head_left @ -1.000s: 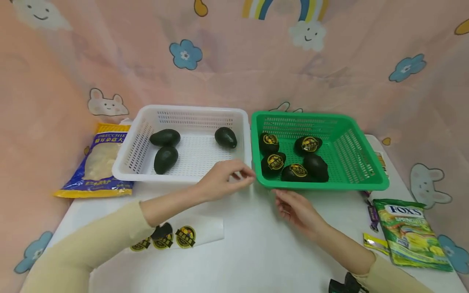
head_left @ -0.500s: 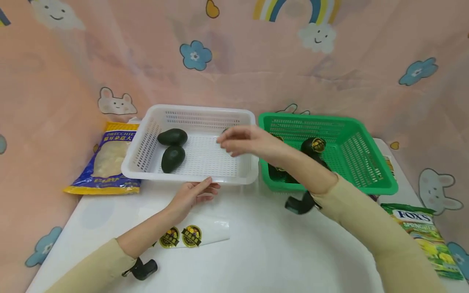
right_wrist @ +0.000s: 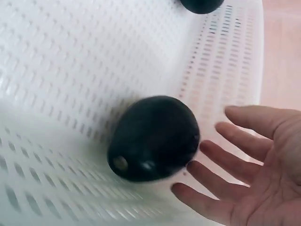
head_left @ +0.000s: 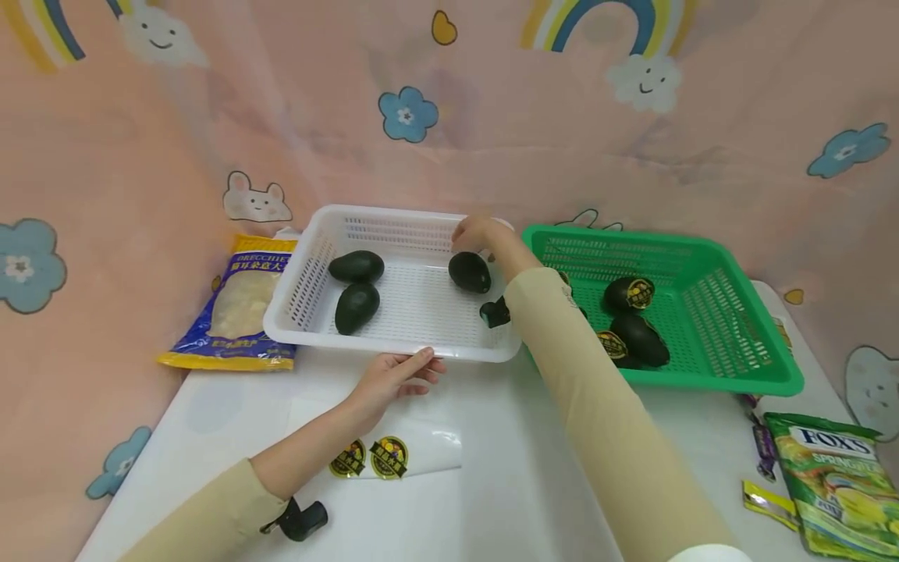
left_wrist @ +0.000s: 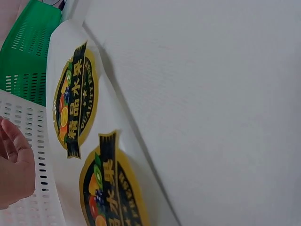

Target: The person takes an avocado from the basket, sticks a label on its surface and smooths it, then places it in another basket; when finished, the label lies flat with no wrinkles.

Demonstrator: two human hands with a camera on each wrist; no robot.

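Note:
My right hand (right_wrist: 254,169) reaches into the white basket (head_left: 393,348), fingers spread beside a dark green avocado (right_wrist: 155,139). Its fingertips come up to or just touch the fruit, with no grip around it. In the head view this avocado (head_left: 469,272) lies near the basket's right end. Two more avocados, one above (head_left: 356,267) and one below (head_left: 357,307), lie together toward the left. At the basket's front, my left hand (head_left: 386,386) has its thumb at the rim, its fingers loosely extended. Below that hand lies a label sheet (head_left: 435,449) with round black-and-gold stickers (left_wrist: 75,101).
A green basket (head_left: 730,382) stands at the right, holding several avocados, some with stickers. A blue-and-yellow pasta bag (head_left: 242,312) leans at the left. The Fox's candy bag (head_left: 836,484), a yellow packet (head_left: 770,503) and a purple-wrapped candy (head_left: 764,449) lie at the right.
My right hand has gone from the green basket's front over to the avocado in the white basket. My left hand has drawn back left to the white basket's front rim.

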